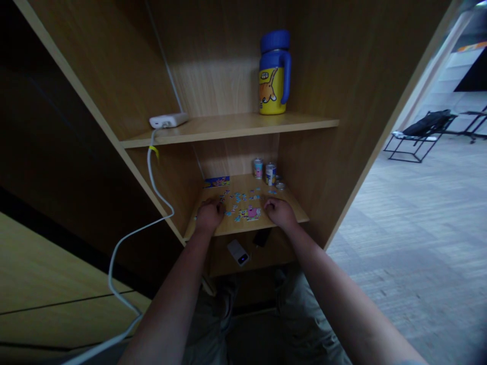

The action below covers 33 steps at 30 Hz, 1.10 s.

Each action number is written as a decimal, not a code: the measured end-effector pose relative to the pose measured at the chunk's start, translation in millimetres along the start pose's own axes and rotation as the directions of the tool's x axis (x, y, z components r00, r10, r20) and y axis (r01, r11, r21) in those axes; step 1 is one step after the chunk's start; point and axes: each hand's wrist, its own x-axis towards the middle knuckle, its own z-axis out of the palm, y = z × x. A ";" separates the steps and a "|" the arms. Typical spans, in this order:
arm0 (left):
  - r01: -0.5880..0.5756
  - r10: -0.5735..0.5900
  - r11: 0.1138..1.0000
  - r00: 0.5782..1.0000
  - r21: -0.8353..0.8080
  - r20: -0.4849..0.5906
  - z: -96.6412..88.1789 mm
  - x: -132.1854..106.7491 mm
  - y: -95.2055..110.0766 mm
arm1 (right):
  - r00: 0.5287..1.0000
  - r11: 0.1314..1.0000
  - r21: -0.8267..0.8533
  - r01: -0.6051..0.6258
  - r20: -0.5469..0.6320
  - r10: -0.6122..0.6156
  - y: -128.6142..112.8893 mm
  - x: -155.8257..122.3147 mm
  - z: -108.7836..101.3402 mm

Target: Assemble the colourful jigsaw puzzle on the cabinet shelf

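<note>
Both my hands rest on the lower wooden shelf (292, 215) among scattered jigsaw pieces (243, 197). My left hand (209, 213) lies at the left of the pieces, fingers curled down onto the board. My right hand (279, 210) lies at the right, fingers curled too, next to a joined pink and blue patch of puzzle (251, 213). What either hand holds, if anything, is hidden under the fingers. A puzzle picture card (217, 181) leans at the back left.
Two small cans (264, 171) stand at the shelf's back. A blue and yellow flask (274, 73) and a white charger (168, 120) with its cable (152, 172) sit on the upper shelf (228, 129). A power bank (238, 252) lies below. Folding racks (422, 134) stand far right.
</note>
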 end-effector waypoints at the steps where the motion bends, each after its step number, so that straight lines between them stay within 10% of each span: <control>1: 0.006 -0.006 1.000 1.000 0.021 -0.007 -0.3 -0.1 0.6 | 1.000 1.000 0.003 -0.001 -0.001 0.001 0.4 0.2 0.3; 24: 0.014 -0.014 1.000 1.000 0.016 -0.021 3.8 0.0 -0.6 | 0.999 0.998 0.057 -0.041 -0.011 0.042 -0.1 -1.6 -2.4; 33: 0.018 -0.018 1.000 1.000 -0.007 0.006 1.1 -2.2 5.3 | 0.982 0.938 0.334 -0.091 -0.128 0.141 -28.4 -13.3 -32.7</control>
